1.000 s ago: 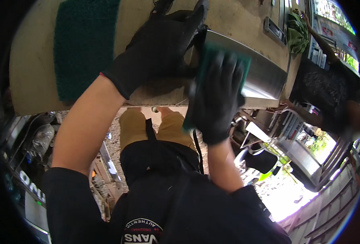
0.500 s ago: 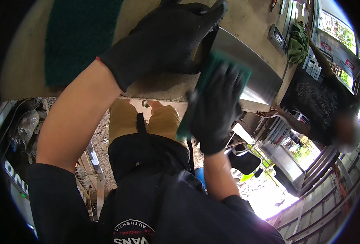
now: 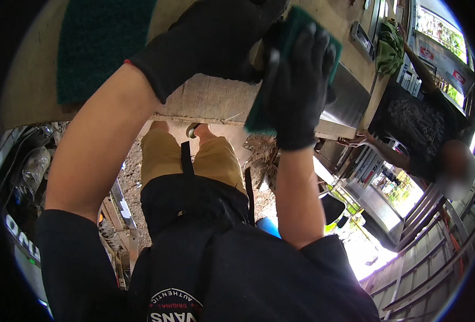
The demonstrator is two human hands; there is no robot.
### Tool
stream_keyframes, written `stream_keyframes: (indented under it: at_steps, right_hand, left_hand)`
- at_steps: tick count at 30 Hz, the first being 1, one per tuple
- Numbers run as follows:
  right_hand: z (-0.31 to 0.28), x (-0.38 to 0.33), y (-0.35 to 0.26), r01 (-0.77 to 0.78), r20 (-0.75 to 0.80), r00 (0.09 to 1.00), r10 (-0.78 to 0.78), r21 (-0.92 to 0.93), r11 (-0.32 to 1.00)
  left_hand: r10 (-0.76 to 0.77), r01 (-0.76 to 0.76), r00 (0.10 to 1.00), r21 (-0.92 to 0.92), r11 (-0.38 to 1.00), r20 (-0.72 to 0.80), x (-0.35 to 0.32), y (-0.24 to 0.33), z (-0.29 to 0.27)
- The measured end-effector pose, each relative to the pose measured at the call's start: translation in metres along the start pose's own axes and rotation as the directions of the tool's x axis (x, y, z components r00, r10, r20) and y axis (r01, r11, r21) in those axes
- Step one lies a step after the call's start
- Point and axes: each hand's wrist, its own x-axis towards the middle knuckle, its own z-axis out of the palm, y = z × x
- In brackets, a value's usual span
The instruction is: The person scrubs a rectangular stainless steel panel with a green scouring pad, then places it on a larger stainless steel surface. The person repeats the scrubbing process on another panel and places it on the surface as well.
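Observation:
My right hand [image 3: 301, 88], in a black glove, lies along a green scouring pad [image 3: 259, 117], gripping it with the fingers stretched toward the far end. The pad rests over a shiny metal piece [image 3: 349, 91] on the workbench [image 3: 194, 99]; hand and pad hide part of the metal. My left hand [image 3: 210, 45], gloved the same way, is closed at the left end of the metal piece, its fingertips dark and partly out of sight. A wide, dark green scouring sheet [image 3: 103, 51] lies flat on the bench to the left.
On the right another person in a dark shirt [image 3: 417, 118] has a hand [image 3: 362, 140] by the bench edge. A green cloth [image 3: 390, 48] and a small metal box-shaped piece [image 3: 361, 38] lie at the far right. Left of my legs stand metal profiles [image 3: 122, 206] and a clear plastic bag [image 3: 35, 166].
My right hand has slid the pad away from me along the metal piece, toward its far edge. My left hand stays at about the same place.

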Motion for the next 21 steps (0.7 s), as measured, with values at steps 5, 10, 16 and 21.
stream_keyframes:
  at_steps: [5,10,16,21]
  right_hand:
    - [-0.035,-0.073,-0.042,-0.154,0.237,0.958,0.16,-0.045,0.987]
    - [0.01,0.022,0.012,-0.044,-0.024,0.999,0.043,-0.012,0.999]
    - [-0.034,-0.076,-0.04,-0.155,0.196,0.969,0.153,-0.002,0.988]
    - [0.006,0.022,0.021,0.343,-0.133,0.917,-0.377,-0.223,0.913]
  left_hand:
    - [-0.053,0.051,0.998,0.065,0.997,0.034,-0.004,0.001,0.004]
    - [0.008,-0.009,1.0,-0.011,1.0,-0.019,-0.001,0.004,0.002]
    - [-0.079,0.073,0.993,0.068,0.995,0.093,-0.002,0.005,-0.002]
    - [0.037,-0.035,0.999,0.042,0.998,-0.036,-0.002,0.002,0.003]
